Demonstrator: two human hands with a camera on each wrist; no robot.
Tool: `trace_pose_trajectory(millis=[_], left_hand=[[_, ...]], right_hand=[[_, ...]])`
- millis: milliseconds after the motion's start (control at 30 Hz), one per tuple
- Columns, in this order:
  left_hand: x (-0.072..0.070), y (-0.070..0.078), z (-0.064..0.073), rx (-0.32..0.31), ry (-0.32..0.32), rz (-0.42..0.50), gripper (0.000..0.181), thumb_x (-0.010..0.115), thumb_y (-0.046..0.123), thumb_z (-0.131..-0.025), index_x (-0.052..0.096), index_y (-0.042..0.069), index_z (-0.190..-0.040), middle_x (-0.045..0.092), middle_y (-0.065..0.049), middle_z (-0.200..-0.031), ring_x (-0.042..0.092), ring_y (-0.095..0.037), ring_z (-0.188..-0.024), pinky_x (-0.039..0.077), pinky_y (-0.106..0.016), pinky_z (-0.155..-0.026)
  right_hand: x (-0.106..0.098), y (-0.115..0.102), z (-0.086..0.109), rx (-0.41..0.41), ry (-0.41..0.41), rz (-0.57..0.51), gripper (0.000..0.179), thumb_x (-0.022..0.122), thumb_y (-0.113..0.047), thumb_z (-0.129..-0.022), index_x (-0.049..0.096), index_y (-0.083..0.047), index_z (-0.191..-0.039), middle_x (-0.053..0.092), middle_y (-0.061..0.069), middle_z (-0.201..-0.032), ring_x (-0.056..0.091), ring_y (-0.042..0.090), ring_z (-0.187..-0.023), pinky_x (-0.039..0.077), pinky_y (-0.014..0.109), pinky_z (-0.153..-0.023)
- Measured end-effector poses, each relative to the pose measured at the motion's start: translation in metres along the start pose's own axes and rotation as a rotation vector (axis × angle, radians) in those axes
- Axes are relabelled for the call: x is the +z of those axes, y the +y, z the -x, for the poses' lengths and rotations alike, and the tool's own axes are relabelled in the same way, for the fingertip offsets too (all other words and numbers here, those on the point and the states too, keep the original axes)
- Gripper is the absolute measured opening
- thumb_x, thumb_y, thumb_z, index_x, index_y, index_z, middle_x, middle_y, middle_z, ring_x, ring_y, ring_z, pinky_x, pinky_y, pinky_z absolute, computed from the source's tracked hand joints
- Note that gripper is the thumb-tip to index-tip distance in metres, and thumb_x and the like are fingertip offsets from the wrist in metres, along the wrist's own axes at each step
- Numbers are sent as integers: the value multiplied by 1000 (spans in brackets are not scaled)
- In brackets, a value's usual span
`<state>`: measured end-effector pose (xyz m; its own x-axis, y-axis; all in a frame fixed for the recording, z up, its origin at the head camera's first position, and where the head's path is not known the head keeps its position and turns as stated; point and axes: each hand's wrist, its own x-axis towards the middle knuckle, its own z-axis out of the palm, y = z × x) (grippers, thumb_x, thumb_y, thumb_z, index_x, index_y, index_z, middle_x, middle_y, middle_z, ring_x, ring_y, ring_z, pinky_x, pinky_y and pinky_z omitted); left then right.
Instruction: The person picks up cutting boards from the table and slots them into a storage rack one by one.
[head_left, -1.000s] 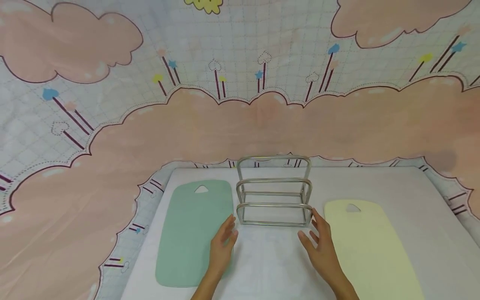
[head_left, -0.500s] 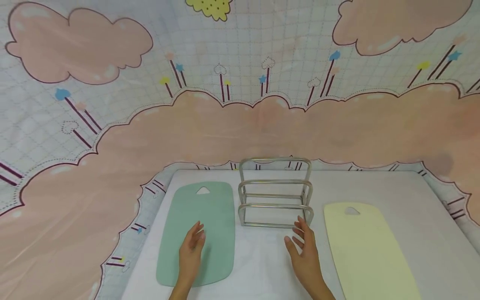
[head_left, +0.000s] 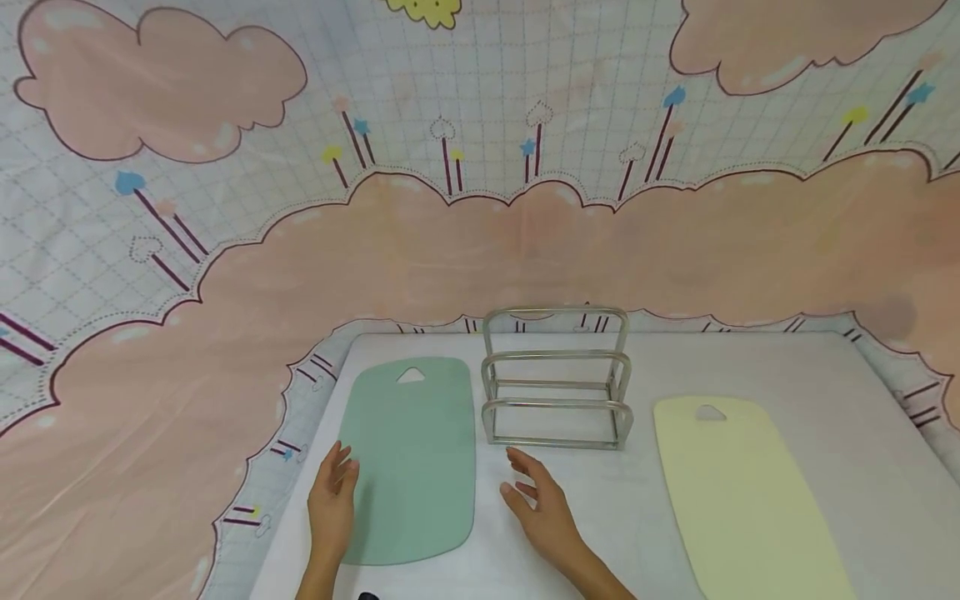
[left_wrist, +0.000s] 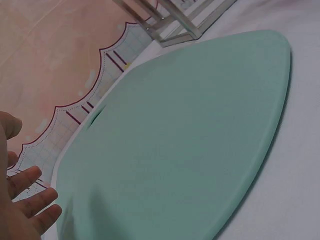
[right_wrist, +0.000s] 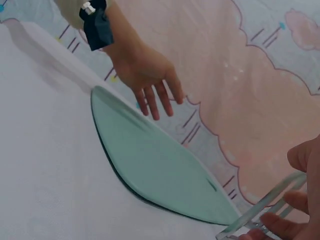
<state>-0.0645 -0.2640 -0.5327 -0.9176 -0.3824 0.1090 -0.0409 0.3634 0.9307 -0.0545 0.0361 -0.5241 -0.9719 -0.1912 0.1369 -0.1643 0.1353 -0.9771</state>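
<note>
The left hand [head_left: 331,504] hangs at the outer edge of the green board [head_left: 416,467], fingers apart and loosely bent, holding nothing. The green board lies flat on the table [head_left: 600,508]; thin as it is, it would probably come up best with fingertips worked under both long edges, thumbs on top, the sides rising together. The right hand [head_left: 547,517], off the board's right edge and in front of the rack [head_left: 557,355], also has nothing in its relaxed, parted fingers; it should come in low, clear of the upright rack's bars. Farther right, the yellow board [head_left: 742,492] lies flat, apart from both hands.
</note>
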Motion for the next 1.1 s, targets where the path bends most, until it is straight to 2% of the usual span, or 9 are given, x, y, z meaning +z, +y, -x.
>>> trace_pose_trajectory(millis=[100, 200, 400, 533, 600, 667, 767, 867, 1100], left_hand=[[-6, -3, -4, -6, 14, -14, 52, 52, 19, -100, 36, -1, -145, 48, -21, -137, 46, -33, -122, 35, -3, -84], [-7, -7, -8, -22, 14, -24, 53, 53, 22, -100, 36, -1, -145, 48, -21, -138, 46, -34, -122, 35, -2, -83], [-10, -14, -18, -57, 10, -38, 58, 53, 26, -100, 31, 0, -147, 44, -23, -140, 42, -39, -126, 32, -1, -82], [-9, -16, -23, -78, 32, -29, 58, 55, 26, -99, 34, -1, -146, 44, -25, -140, 41, -37, -129, 32, -2, -85], [-7, -18, -27, -88, 31, -26, 58, 55, 26, -99, 34, -1, -146, 43, -25, -141, 39, -36, -130, 35, -12, -95], [-7, -18, -30, -94, 19, -31, 58, 55, 28, -99, 34, 0, -146, 41, -25, -142, 38, -37, -131, 34, -28, -105], [-7, -17, -35, -104, -18, -59, 61, 53, 31, -99, 31, -1, -147, 37, -28, -144, 34, -41, -133, 30, -52, -105], [-10, -16, -38, -122, -61, -95, 65, 52, 34, -100, 27, -2, -148, 33, -32, -144, 32, -46, -132, 29, -58, -104], [-19, -18, -45, -181, -144, -146, 69, 49, 38, -100, 23, -4, -149, 31, -31, -146, 32, -46, -131, 30, -57, -104]], right_hand=[[7, 6, -4, -19, -24, -3, 42, 59, -16, -96, 50, -5, -135, 50, 11, -135, 44, 33, -127, 42, 45, -99], [9, 11, -9, -27, -45, -1, 42, 59, -16, -96, 49, -5, -136, 50, 13, -136, 43, 34, -128, 42, 45, -99], [19, 17, -16, 15, -74, -42, 47, 57, -19, -98, 45, -4, -140, 45, 18, -140, 40, 35, -131, 40, 44, -101], [23, 19, -19, 46, -86, -72, 49, 57, -22, -97, 43, -3, -141, 44, 21, -140, 40, 36, -130, 39, 43, -102], [24, 21, -21, 59, -87, -79, 51, 57, -22, -98, 41, -3, -142, 43, 22, -141, 40, 38, -130, 40, 43, -102], [26, 22, -24, 71, -87, -77, 51, 56, -22, -98, 40, -3, -143, 42, 24, -141, 40, 39, -129, 40, 44, -101], [29, 23, -28, 82, -95, -69, 52, 56, -20, -98, 38, -1, -143, 42, 26, -140, 39, 41, -129, 41, 46, -100], [34, 22, -30, 92, -115, -51, 54, 57, -20, -97, 37, 0, -143, 40, 28, -140, 38, 43, -129, 41, 47, -99], [45, 21, -35, 114, -194, 40, 58, 58, -28, -97, 36, -6, -145, 36, 24, -145, 38, 41, -130, 42, 48, -99]])
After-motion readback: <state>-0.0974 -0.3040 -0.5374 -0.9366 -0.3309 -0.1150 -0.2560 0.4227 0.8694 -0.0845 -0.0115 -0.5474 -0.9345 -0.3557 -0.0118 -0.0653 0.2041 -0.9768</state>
